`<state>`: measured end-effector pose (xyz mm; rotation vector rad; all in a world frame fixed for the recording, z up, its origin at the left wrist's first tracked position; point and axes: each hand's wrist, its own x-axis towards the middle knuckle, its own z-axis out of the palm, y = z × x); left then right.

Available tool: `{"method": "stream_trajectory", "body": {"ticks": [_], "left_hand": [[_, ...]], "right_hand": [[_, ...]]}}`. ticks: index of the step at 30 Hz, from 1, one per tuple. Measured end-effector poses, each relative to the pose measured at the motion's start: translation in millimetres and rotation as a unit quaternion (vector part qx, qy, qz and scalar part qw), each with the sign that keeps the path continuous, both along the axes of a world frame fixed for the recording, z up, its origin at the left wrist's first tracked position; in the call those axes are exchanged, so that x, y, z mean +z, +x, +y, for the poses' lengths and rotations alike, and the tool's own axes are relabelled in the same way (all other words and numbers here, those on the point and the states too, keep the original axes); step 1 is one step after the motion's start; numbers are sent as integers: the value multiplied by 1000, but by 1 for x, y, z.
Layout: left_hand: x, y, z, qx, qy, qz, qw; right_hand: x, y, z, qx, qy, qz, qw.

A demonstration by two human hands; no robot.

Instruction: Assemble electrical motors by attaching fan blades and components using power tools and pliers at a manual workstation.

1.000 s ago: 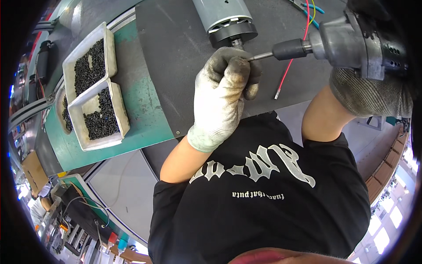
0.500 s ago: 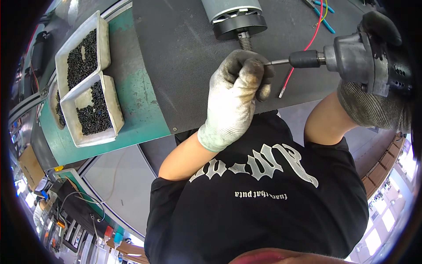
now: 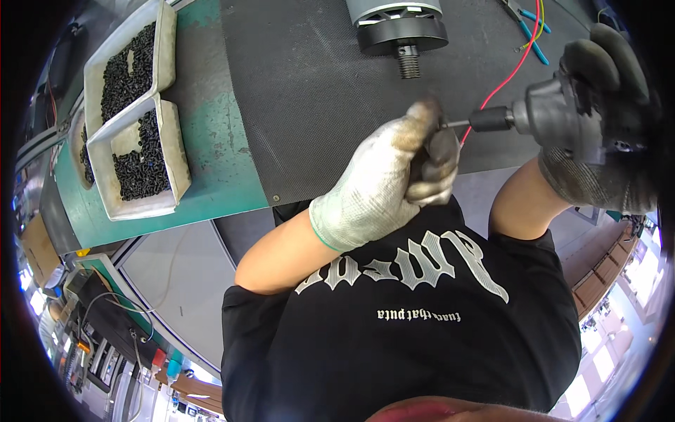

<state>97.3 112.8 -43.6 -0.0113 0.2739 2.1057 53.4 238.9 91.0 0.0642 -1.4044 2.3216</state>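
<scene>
In my gloved right hand (image 3: 605, 91) is a power screwdriver (image 3: 555, 116), held sideways with its bit pointing left. My left hand (image 3: 394, 162), in a white glove with dirty fingertips, has its fingers closed at the tip of that bit. What they pinch there, if anything, is hidden. Beyond my left hand lies a grey cylindrical motor (image 3: 394, 10) with a black end ring (image 3: 402, 35). A threaded shaft (image 3: 408, 65) sticks out of it toward me, apart from my fingers.
Two white bins (image 3: 169, 53) of small black screws (image 3: 144, 158) stand at the left on the green bench top (image 3: 218, 141). A black mat (image 3: 295, 105) covers the bench under the motor. A red wire (image 3: 508, 81) and blue-handled pliers (image 3: 538, 50) lie at the far right.
My left hand has moved down and slightly right, away from the shaft, which now shows in full. The screwdriver has shifted slightly down with the bit still at my fingers.
</scene>
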Motion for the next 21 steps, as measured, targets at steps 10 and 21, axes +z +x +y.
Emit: {"method": "stream_trajectory", "body": {"ticks": [10, 21], "left_hand": [[15, -18, 17, 190, -82, -192, 959], [22, -25, 12, 200, -154, -180, 951]], "right_hand": [[-5, -1, 13, -11, 5, 4, 1000], [-17, -11, 1, -41, 12, -10, 999]]}}
